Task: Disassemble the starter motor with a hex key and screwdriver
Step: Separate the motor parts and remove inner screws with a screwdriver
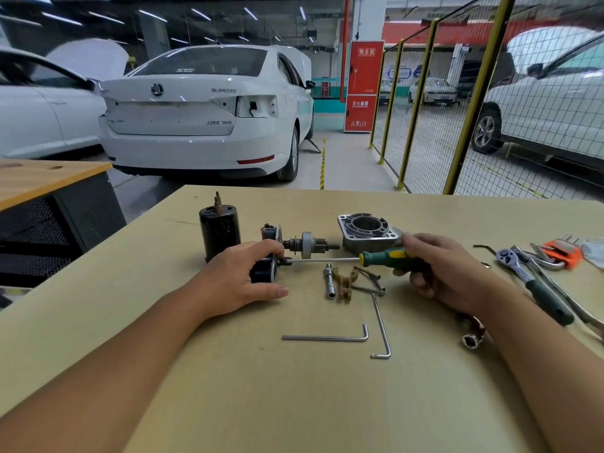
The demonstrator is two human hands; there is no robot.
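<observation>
Disassembly in progress — the left hand is gripping a small black cylindrical motor part against the pale wooden tabletop, fingers curled over its top. The right hand is wrapping closed around the handle of a green-and-yellow screwdriver. The screwdriver's long axis is lying nearly level, pointing toward nine o'clock, and its tip is meeting the part's right-hand face just beside the left fingers; the seating itself is too small to confirm.

At twelve o'clock from the part a geared steel shaft assembly is lying close behind the blade, and a black motor casing is standing upright at eleven o'clock. A grey cast-aluminium housing is sitting behind the right hand. Two L-shaped hex keys are resting at five o'clock — well clear of the blade. A ratchet wrench is lying at three o'clock.
</observation>
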